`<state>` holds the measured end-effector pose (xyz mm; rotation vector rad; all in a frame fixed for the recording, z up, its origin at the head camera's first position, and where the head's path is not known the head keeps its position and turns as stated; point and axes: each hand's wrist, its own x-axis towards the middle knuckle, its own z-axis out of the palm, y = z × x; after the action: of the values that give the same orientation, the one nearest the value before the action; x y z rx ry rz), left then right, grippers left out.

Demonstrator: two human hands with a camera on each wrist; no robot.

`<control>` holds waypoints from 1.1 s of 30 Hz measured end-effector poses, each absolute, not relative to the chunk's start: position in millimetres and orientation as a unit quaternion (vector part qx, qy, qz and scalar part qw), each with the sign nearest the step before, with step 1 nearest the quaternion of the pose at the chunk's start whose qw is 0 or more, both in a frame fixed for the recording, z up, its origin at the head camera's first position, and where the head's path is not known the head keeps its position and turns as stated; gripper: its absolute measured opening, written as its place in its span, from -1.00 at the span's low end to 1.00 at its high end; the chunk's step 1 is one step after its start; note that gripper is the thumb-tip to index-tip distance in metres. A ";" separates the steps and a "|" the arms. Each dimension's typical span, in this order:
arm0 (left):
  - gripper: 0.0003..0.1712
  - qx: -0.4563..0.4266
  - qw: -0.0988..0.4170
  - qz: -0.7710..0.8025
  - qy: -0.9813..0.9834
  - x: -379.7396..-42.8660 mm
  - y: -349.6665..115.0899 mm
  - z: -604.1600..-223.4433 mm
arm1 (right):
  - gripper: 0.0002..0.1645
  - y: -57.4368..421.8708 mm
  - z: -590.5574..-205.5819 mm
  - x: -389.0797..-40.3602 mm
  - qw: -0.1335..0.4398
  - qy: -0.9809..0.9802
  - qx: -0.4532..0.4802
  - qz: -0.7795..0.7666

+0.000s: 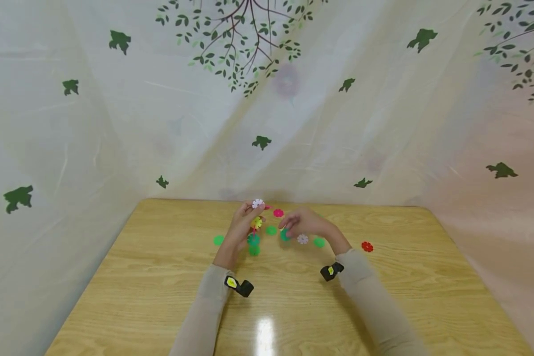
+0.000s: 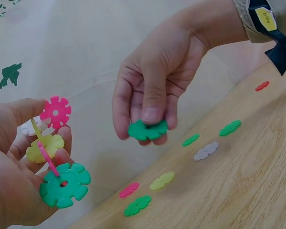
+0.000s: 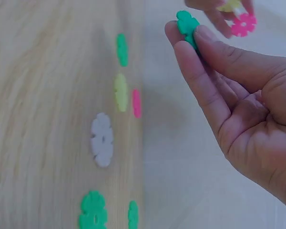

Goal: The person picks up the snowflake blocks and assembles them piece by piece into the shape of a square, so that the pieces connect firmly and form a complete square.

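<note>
My left hand [image 1: 240, 226] grips a chain of notched, flower-shaped interlocking discs. In the left wrist view a pink disc [image 2: 62, 114] and a white disc [image 2: 28, 128] show at its upper end. A yellow disc [image 2: 52, 147] sits in the middle, and an edge-on pink one joins it to a teal-green disc [image 2: 75, 190] at the bottom. Part of the chain is hidden by the fingers. Between thumb and fingertips, my right hand [image 1: 306, 222] pinches a single green disc [image 3: 187, 28], held above the table and apart from the chain.
Loose discs lie scattered on the wooden table [image 1: 271, 291]: several green ones, a white disc [image 3: 102, 140], a yellow disc [image 3: 120, 93] and a pink disc [image 1: 278, 212]. Farther right is a red disc [image 1: 367, 246]. Behind the table's far edge hangs a pale printed cloth [image 1: 196, 148].
</note>
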<state>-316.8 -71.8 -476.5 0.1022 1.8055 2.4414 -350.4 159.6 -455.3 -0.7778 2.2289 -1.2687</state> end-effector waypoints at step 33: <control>-0.83 0.021 0.039 0.813 0.581 -319.5 -61.7 -478.1 | -0.70 134.5 -448.6 -341.0 0.025 0.695 -0.169 -0.698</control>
<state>-319.5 -61.7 -478.1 0.0629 1.7804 2.4915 -341.0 134.5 -448.6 -0.5212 2.1492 -2.1595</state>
